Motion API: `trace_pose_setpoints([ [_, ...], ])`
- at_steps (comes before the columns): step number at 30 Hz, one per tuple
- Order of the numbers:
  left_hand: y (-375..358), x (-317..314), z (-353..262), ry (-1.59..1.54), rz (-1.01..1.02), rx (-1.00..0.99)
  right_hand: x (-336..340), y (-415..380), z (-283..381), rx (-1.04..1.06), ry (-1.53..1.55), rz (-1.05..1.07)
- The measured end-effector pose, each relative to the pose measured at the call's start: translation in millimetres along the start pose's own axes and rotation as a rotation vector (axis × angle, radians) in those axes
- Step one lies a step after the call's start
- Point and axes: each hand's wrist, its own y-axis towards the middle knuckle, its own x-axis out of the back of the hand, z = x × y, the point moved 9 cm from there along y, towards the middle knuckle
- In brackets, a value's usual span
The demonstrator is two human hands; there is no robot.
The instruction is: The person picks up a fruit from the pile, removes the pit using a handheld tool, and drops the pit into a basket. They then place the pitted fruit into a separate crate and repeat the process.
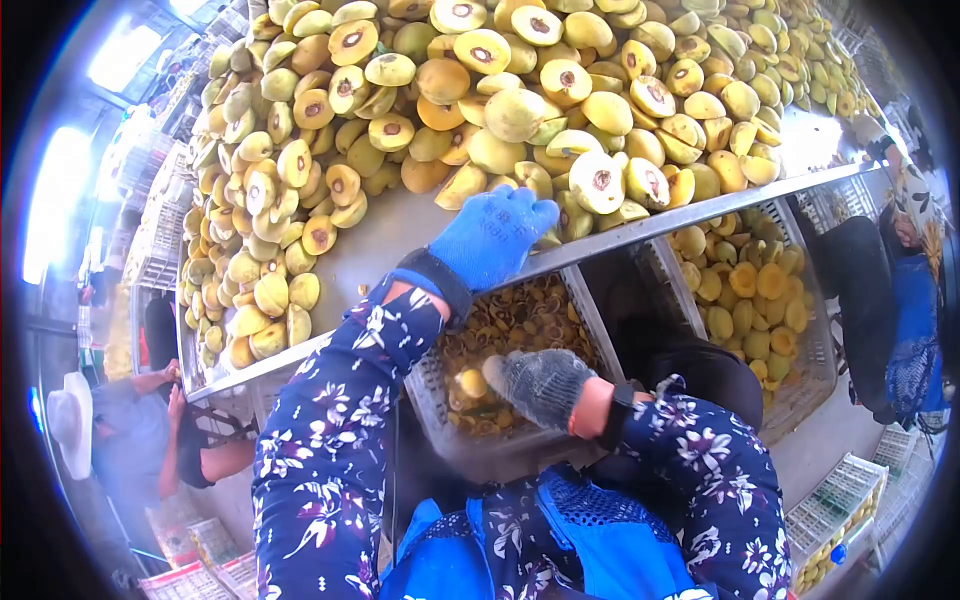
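Note:
My left hand (490,238), in a blue glove, reaches over the metal table's front edge. Its fingers curl around a peach half at the pile, and the fingertips are hidden. Beside them lie halved yellow peaches (597,182), several with brown-red pit centres. Lower down, my right hand (545,385), in a dark grey glove, hangs over a crate (432,405) of pits and brown scraps. Its fingers are closed and blurred by motion; what they hold, I cannot tell. Just left of these fingers is a round yellow fruit piece (472,383), over the scraps.
The table's metal rim (690,212) runs across in front of me. Right of the scrap crate stands another crate (790,215) of pitted halves. A person in a pale hat (72,425) works at left, another person (910,310) at right. More crates (835,500) stand low right.

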Motion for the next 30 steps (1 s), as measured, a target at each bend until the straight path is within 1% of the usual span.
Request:
trace_pose_setpoints([
  [1, -0.3, 1.0, 0.0, 0.003, -0.005, 0.004, -20.8, -4.0, -9.6, -0.049, -0.123, 0.126],
  [2, 0.2, 3.1, 4.7, -0.052, -0.024, 0.025, -27.4, -2.8, -14.8, -0.095, -0.245, 0.249],
  [3, -2.4, 4.7, 11.2, -0.107, -0.038, 0.050, -23.9, -0.6, -12.4, -0.084, -0.240, 0.249],
  [4, -6.8, 4.4, 18.2, -0.108, -0.032, 0.065, -12.9, 1.9, -12.6, -0.096, -0.158, 0.178],
  [5, -12.5, 12.4, 31.5, -0.214, -0.105, 0.161, -1.8, 5.4, -13.3, -0.112, -0.072, 0.114],
  [6, -19.9, 19.8, 43.1, -0.320, -0.181, 0.256, -5.5, 5.9, -24.9, -0.189, -0.115, 0.156],
  [7, -26.9, 22.8, 45.5, -0.326, -0.170, 0.271, -11.9, 4.4, -33.4, -0.212, -0.071, 0.164],
  [9, -69.8, 36.0, 86.2, -0.798, -0.473, 0.641, 3.7, 8.0, -26.6, -0.118, 0.099, -0.024],
  [11, -114.8, 22.4, 108.1, -1.447, -0.639, 0.783, 13.4, 12.8, -28.3, -0.096, 0.071, -0.074],
  [12, -137.2, 19.6, 112.6, -1.686, -0.788, 0.782, 12.0, 13.3, -33.4, -0.087, 0.100, -0.113],
  [13, -155.1, 12.5, 110.9, -1.896, -0.849, 0.822, 9.4, 12.6, -31.0, -0.085, 0.115, -0.105],
  [15, -170.0, 9.2, 102.1, -2.212, -0.798, 0.546, 13.2, 18.0, -25.0, -0.092, 0.068, -0.026],
  [16, -178.1, 6.2, 98.4, -2.280, -0.801, 0.502, 11.0, 21.4, -24.1, -0.127, 0.065, 0.032],
  [17, -185.2, 1.6, 96.9, -2.302, -0.877, 0.608, 9.8, 22.4, -21.8, -0.124, 0.070, 0.040],
  [19, -194.9, 6.3, 85.5, -1.939, -0.859, 0.730, 12.8, 23.5, -20.1, -0.118, -0.034, 0.012],
  [20, -187.9, 10.0, 71.7, -1.917, -0.759, 0.651, 14.8, 24.6, -19.2, -0.117, -0.036, 0.020],
  [21, -183.3, 7.2, 61.1, -1.920, -0.765, 0.653, 22.3, 27.2, -14.4, -0.074, -0.041, -0.024],
  [22, -173.5, 22.1, 47.7, -1.557, -0.741, 0.532, 27.7, 29.3, -9.7, -0.032, -0.046, -0.071],
  [23, -165.5, 37.8, 31.1, -1.196, -0.702, 0.410, 26.4, 31.0, -9.9, -0.030, -0.048, -0.068],
  [24, -165.6, 39.7, 25.0, -1.198, -0.707, 0.407, 28.5, 32.1, -9.3, -0.013, -0.072, -0.106],
  [26, -154.6, 42.5, -0.9, -0.468, -0.402, 0.374, 31.0, 33.4, -8.7, 0.004, -0.099, -0.142],
  [27, -154.7, 41.6, 0.0, -0.470, -0.404, 0.375, 32.8, 33.5, -6.4, 0.030, -0.123, -0.159],
  [29, -154.0, 44.9, -3.9, -0.228, -0.411, 0.322, 33.8, 35.6, -2.6, 0.057, -0.146, -0.174],
  [30, -154.5, 42.0, -0.2, -0.229, -0.412, 0.325, 29.1, 38.5, -4.5, 0.021, -0.093, -0.125],
])
